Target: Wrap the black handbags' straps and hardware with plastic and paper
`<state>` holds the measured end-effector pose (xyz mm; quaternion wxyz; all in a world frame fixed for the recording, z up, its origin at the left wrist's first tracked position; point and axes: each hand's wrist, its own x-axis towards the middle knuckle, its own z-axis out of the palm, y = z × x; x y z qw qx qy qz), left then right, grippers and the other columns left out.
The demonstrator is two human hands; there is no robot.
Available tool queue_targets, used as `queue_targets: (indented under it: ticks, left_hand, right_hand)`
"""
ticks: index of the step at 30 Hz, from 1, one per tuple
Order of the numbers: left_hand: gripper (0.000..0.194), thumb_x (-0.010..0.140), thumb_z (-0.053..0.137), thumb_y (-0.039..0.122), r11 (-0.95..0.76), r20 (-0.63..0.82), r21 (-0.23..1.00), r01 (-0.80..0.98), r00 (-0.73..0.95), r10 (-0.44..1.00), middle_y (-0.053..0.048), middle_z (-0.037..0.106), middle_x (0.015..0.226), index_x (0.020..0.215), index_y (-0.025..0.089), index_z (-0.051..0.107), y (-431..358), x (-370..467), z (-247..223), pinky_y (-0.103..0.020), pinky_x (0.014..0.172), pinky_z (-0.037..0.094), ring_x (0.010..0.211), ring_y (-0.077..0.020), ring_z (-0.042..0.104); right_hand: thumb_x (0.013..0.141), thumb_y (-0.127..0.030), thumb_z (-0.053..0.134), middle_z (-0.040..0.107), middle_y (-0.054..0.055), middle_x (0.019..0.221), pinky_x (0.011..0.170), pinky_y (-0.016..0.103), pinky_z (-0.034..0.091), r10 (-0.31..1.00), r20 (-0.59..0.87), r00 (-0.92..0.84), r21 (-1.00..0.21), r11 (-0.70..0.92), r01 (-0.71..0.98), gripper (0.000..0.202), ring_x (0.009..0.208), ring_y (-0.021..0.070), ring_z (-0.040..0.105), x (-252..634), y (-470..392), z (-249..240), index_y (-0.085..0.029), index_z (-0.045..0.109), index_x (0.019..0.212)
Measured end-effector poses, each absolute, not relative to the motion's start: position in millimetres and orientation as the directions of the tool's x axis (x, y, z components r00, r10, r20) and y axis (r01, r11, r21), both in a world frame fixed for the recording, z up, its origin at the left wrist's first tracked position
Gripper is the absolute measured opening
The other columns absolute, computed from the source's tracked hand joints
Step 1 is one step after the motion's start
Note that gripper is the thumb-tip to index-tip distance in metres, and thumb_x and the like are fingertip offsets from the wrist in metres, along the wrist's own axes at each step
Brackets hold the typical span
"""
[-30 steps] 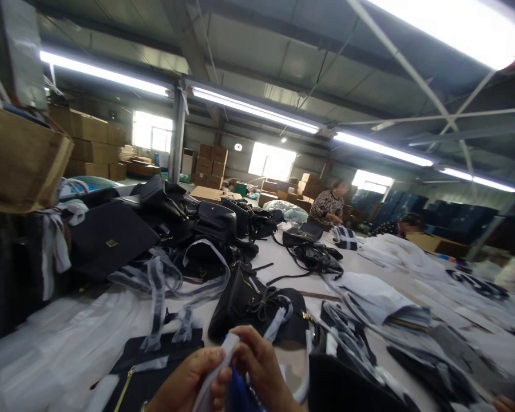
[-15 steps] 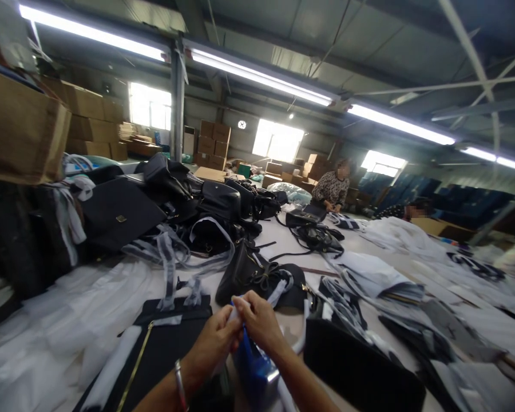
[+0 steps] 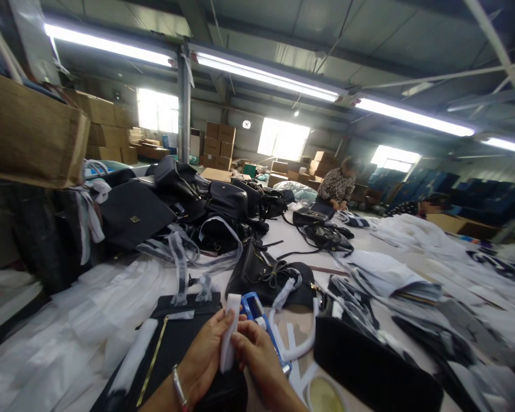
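Between my two hands stands a white wrapped strip (image 3: 230,335), held upright over a black bag with a gold zipper (image 3: 165,343). My left hand (image 3: 210,343), with a bracelet at the wrist, has its thumb and fingers closed around the strip. From the right, my right hand (image 3: 254,346) pinches the strip's edge. Just behind my right hand lies a blue tool (image 3: 264,323), partly hidden by it. A roll of tape (image 3: 325,395) sits at the bottom edge, near my right forearm.
Black bags (image 3: 227,200) are piled at the back left. White wrapping sheets (image 3: 81,320) cover the left side. A black panel (image 3: 373,363) lies at right. Across the table, a person (image 3: 337,184) handles items; another person (image 3: 416,207) is farther right.
The white strip now stands up in view between my hands. The blue tool, earlier beneath my hands, now lies to their right. The view has shifted slightly, with things appearing farther right.
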<state>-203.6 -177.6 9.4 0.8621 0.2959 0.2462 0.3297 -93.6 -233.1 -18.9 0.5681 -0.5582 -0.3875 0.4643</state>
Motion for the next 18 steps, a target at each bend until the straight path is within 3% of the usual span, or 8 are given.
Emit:
queue_targets:
  ticks: [5, 10, 13, 16, 18]
  left_hand:
    - [0.032, 0.089, 0.060, 0.040, 0.616, -0.164, 0.642, -0.456, 0.704, 0.691, -0.010, 0.071, 0.085, 0.098, 0.010, 0.068, -187, -213, 16, -0.028, 0.062, 0.048, 0.073, -0.0192, 0.064]
    - [0.029, 0.080, 0.072, 0.036, 0.603, -0.162, 0.667, -0.438, 0.705, 0.691, -0.009, 0.072, 0.088, 0.096, 0.012, 0.073, -194, -217, 13, -0.027, 0.064, 0.047, 0.075, -0.0187, 0.063]
    - [0.030, 0.072, 0.079, 0.033, 0.609, -0.258, 0.681, -0.407, 0.644, 0.720, -0.007, 0.073, 0.084, 0.094, 0.014, 0.075, -194, -214, 9, -0.025, 0.064, 0.048, 0.074, -0.0184, 0.064]
    - [0.030, 0.067, 0.084, 0.029, 0.636, -0.333, 0.691, -0.344, 0.630, 0.702, -0.005, 0.074, 0.079, 0.091, 0.013, 0.075, -191, -212, 11, -0.025, 0.064, 0.051, 0.072, -0.0181, 0.066]
    - [0.030, 0.064, 0.085, 0.026, 0.654, -0.368, 0.705, -0.276, 0.646, 0.669, -0.005, 0.074, 0.076, 0.089, 0.012, 0.074, -190, -213, 13, -0.025, 0.064, 0.052, 0.067, -0.0176, 0.066]
  right_hand:
    - [0.073, -0.054, 0.068, 0.049, -0.005, 0.054, 0.042, 0.019, 0.036, 0.945, -0.077, 0.318, -0.989, -0.032, -0.145, 0.042, 0.043, 0.0068, 0.043, -89, -230, -24, -0.014, 0.058, 0.080]
    - [0.079, -0.048, 0.062, 0.052, -0.004, 0.058, 0.043, 0.022, 0.039, 0.925, -0.077, 0.372, -0.996, -0.051, -0.079, 0.033, 0.044, 0.0094, 0.047, -93, -232, -21, -0.016, 0.053, 0.080]
    - [0.084, -0.035, 0.056, 0.056, -0.001, 0.064, 0.051, 0.025, 0.043, 0.887, 0.047, 0.459, -0.968, -0.073, 0.238, 0.019, 0.054, 0.0143, 0.054, -97, -235, -14, -0.019, 0.050, 0.077]
    - [0.084, -0.020, 0.051, 0.060, 0.003, 0.075, 0.065, 0.029, 0.043, 0.851, 0.283, 0.443, -0.750, -0.091, 0.655, 0.005, 0.071, 0.0184, 0.059, -100, -239, -6, -0.019, 0.053, 0.079]
    - [0.083, -0.014, 0.049, 0.061, 0.004, 0.081, 0.068, 0.030, 0.042, 0.872, 0.339, 0.354, -0.596, -0.092, 0.797, 0.008, 0.075, 0.0198, 0.060, -100, -244, 1, -0.018, 0.055, 0.083]
